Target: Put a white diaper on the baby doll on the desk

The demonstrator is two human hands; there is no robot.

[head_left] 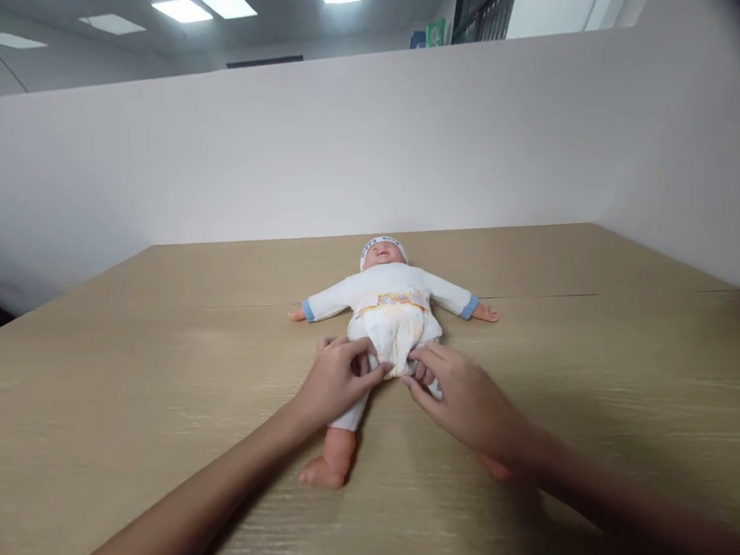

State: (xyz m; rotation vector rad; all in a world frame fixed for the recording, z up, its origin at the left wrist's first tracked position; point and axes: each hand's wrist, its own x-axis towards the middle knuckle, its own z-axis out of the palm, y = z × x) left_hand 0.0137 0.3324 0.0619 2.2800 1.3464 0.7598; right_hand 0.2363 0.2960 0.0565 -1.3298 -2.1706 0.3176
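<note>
A baby doll [389, 281] lies on its back with both arms spread, head toward the far side of the table. It wears a white top and trousers with blue cuffs, plus a patterned white headband [382, 240]. Over the trousers sits a white diaper [396, 332] with a coloured print at its waist. My left hand [344, 374] pinches the diaper's lower edge by the crotch, on the left. On the right, my right hand [463, 391] is closed at the opposite leg edge, its fingertips on the diaper. That hand and forearm hide most of the doll's right-side leg.
The wooden table [174, 349] has a thin seam running across it behind the doll. A white partition [357, 148] rises along its far edge and continues down the right side. The table's near edge shows at the bottom left.
</note>
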